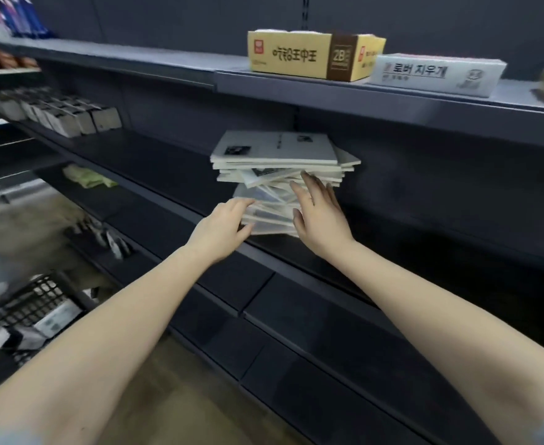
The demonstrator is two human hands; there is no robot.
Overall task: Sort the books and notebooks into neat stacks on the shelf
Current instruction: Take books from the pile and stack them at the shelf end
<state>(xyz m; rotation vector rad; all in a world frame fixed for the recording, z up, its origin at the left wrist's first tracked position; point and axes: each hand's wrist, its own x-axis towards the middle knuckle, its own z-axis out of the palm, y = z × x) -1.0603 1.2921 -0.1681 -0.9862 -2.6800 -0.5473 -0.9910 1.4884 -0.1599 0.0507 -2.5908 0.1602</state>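
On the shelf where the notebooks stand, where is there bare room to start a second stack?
The shelf looks bare on both sides of the stack: leftward up to the row of small boxes, and rightward to the picture's edge. At the stack itself it is crowded: the left hand and right hand both touch it.
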